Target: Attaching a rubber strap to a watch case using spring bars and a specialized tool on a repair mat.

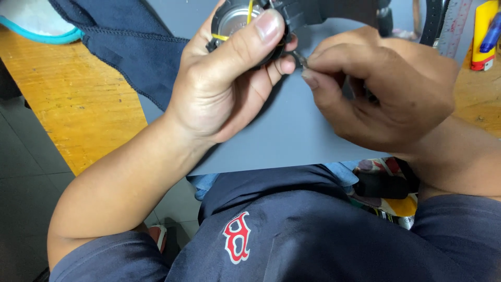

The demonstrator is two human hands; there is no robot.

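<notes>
My left hand (224, 78) grips a black wristwatch (245, 21) turned back side up, thumb pressed across its round metal case back. A thin yellow band crosses the case. My right hand (381, 89) pinches a small metal tool (299, 59) between thumb and fingers, its tip touching the watch's edge by the strap lug. The black strap (334, 10) runs off toward the top edge. Both hands hover over a grey mat (282, 136).
A dark blue cloth (130, 47) lies on the wooden bench (78, 109) at left, beside a white and teal object (36, 21). A metal ruler (455, 26) and a yellow and red lighter (484, 36) sit top right. My lap is below.
</notes>
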